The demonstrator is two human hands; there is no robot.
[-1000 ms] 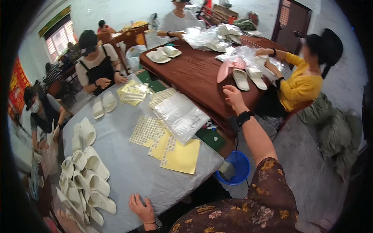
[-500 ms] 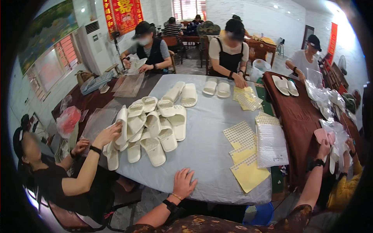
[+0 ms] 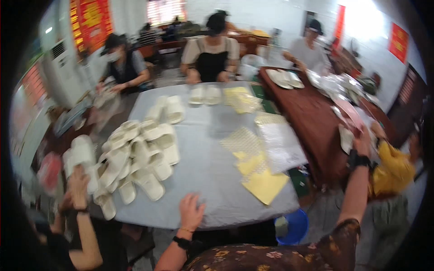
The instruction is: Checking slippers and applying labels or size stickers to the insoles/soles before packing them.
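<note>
My left hand (image 3: pixel 191 211) lies palm down on the grey-covered table (image 3: pixel 203 171) by its front edge, fingers stretched out and holding nothing. My right arm reaches out to the right, where my right hand (image 3: pixel 361 142) closes on the near end of a pink slipper (image 3: pixel 348 112). Motion blurs its outline. Just below it, a white slipper (image 3: pixel 346 138) sits at the edge of the brown-covered table (image 3: pixel 294 113). A co-worker in a yellow sleeve (image 3: pixel 392 167) has a hand (image 3: pixel 378 130) close beside mine.
White slippers (image 3: pixel 147 181) form a pile on the left. A co-worker's hand (image 3: pixel 78 185) touches a white slipper (image 3: pixel 82 151) there. Yellow sticker sheets (image 3: pixel 266 187) and a plastic-wrapped stack (image 3: pixel 280 147) lie on the right. A blue bucket (image 3: pixel 296 226) stands below. Other people sit around the tables.
My view has swung to the right. The pink slipper in my right hand now appears stretched out farther from me. The co-worker at the left has pulled white slippers away from the pile.
</note>
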